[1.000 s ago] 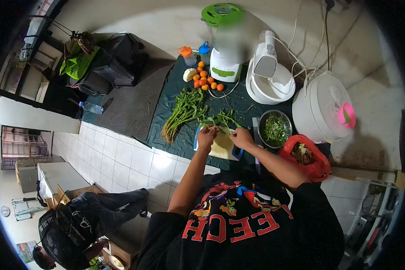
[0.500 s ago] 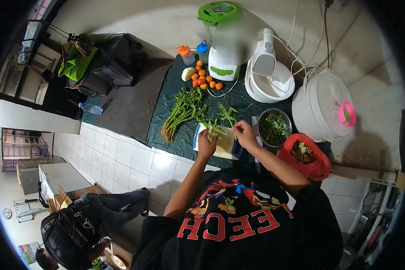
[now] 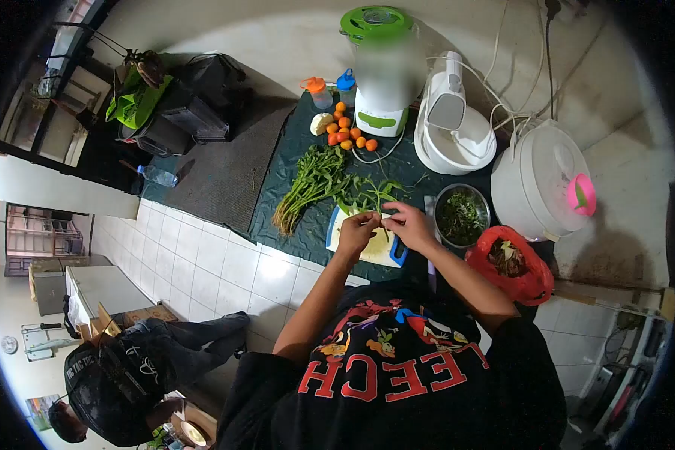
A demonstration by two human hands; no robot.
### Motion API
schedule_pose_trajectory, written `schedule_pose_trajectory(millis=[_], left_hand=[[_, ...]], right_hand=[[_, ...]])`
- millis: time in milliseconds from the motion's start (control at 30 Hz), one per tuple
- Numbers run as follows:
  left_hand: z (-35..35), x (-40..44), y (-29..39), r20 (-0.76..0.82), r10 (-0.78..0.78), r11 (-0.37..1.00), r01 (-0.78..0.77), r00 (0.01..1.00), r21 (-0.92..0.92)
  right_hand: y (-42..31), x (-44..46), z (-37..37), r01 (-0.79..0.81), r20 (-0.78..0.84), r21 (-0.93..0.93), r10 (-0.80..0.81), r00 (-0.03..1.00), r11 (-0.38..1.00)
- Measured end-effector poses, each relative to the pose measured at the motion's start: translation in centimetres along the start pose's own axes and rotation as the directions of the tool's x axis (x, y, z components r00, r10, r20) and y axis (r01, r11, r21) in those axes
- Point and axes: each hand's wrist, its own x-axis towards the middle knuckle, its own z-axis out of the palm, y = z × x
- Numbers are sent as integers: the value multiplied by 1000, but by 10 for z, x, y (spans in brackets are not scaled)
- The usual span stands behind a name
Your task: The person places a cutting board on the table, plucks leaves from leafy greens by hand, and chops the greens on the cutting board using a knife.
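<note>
My left hand (image 3: pixel 358 231) is closed on a leafy green sprig (image 3: pixel 364 201), whose leaves stick out beyond the fingers. Close beside it, my right hand (image 3: pixel 408 225) pinches at the same sprig with thumb and fingertips; the exact grip is too small to make out. Both hands are above a white cutting board (image 3: pixel 377 253) with blue ends. Left of the board lies a bunch of leafy green stalks (image 3: pixel 313 184). To the right, a metal bowl (image 3: pixel 487 212) holds picked leaves, and a knife (image 3: pixel 431 276) shows partly under my right forearm.
A red plastic bag (image 3: pixel 536 283) with scraps sits near the table's right edge. Behind stand a blender (image 3: pixel 379 112), a stand mixer (image 3: pixel 429 142) and a large white container (image 3: pixel 532 184). Tomatoes (image 3: pixel 343 137) and cauliflower (image 3: pixel 321 124) lie at the back. Another person (image 3: pixel 120 375) is at lower left.
My left hand has moved right and lies close to my right hand, with the sprig between them. My right hand's fingers have closed in toward it. The view has shifted slightly.
</note>
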Motion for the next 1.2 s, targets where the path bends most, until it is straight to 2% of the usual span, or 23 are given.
schedule_pose_trajectory(millis=[33, 133, 167, 200, 267, 300, 367, 400, 433, 500, 567, 667, 700, 767, 800, 900, 933, 967, 1033, 1067, 1100, 1167, 1200], left_hand=[[-1, -1, 0, -2, -1, 1000, 1, 1000, 4], [-5, -1, 3, -39, 97, 977, -88, 995, 195], [-6, -1, 3, -37, 102, 976, -92, 994, 197], [-8, 1, 4, -28, 120, 949, -106, 992, 296], [-10, 2, 6, -15, 133, 872, -110, 991, 477], [-9, 2, 3, -13, 137, 871, -114, 991, 478], [-3, 2, -3, -15, 112, 981, -108, 994, 163], [-1, 2, -7, -7, 112, 992, -111, 994, 68], [1, 3, -10, -5, 108, 992, -108, 994, 67], [5, 2, -12, 0, 56, 995, -56, 998, -77], [6, 0, -10, -3, 53, 998, -54, 999, -42], [5, -4, -7, -21, 55, 998, -56, 998, -22], [3, -4, -7, -33, 56, 998, -58, 998, -39], [-4, -4, -8, -60, 87, 996, -88, 994, -2], [-8, -1, -10, -63, 114, 993, -114, 991, 2], [-19, 9, -18, -59, 139, 990, -139, 988, 14], [-19, 11, -18, -74, 149, 989, -149, 986, 11], [-18, 14, -21, -87, 158, 987, -158, 984, 5], [-18, 19, -25, -82, 159, 985, -164, 984, -55], [-18, 18, -23, -85, 158, 986, -162, 984, -48], [-18, 17, -21, -92, 157, 986, -161, 983, -39], [-14, 17, -19, -135, 161, 984, -170, 978, -58], [-13, 16, -19, -129, 169, 984, -175, 977, -38]], right_hand=[[-1, 2, 1, 12, 40, -5, -12, 999, 1000], [-4, 6, 8, 82, -7, -23, -82, 997, 996], [-6, 6, 9, 93, -22, -12, -93, 995, 996], [-8, 7, 8, 99, -27, -14, -99, 995, 995], [-12, 8, 4, 124, -17, -161, -128, 992, 979], [-14, 8, 4, 126, -20, -162, -131, 991, 979], [-17, 5, 6, 214, -51, -138, -223, 974, 967], [-18, 5, 6, 211, -53, -137, -219, 974, 968], [-20, 4, 5, 239, -35, -209, -251, 967, 948], [-16, 3, 6, 265, -9, -279, -278, 960, 923], [-7, 5, 13, 272, -9, -471, -313, 950, 839], [6, 7, 15, 309, 24, -573, -362, 932, 759], [7, 10, 14, 317, 26, -571, -369, 929, 757], [6, 19, 9, 212, -126, -464, -301, 945, 860], [21, 30, 13, 169, -261, -356, -272, 926, 919], [51, 57, 4, 92, -289, -366, -206, 935, 926], [58, 65, -2, 98, -164, -377, -171, 972, 921], [62, 66, -3, 91, -166, -382, -165, 972, 920], [66, 70, -3, 97, -64, -494, -148, 987, 864], [66, 69, 3, 131, -136, -495, -225, 965, 859], [51, 62, 6, 131, -137, -497, -227, 964, 858], [4, 43, 6, 41, -198, -220, -85, 977, 975], [13, 43, 13, 36, -167, -79, -49, 985, 996]])
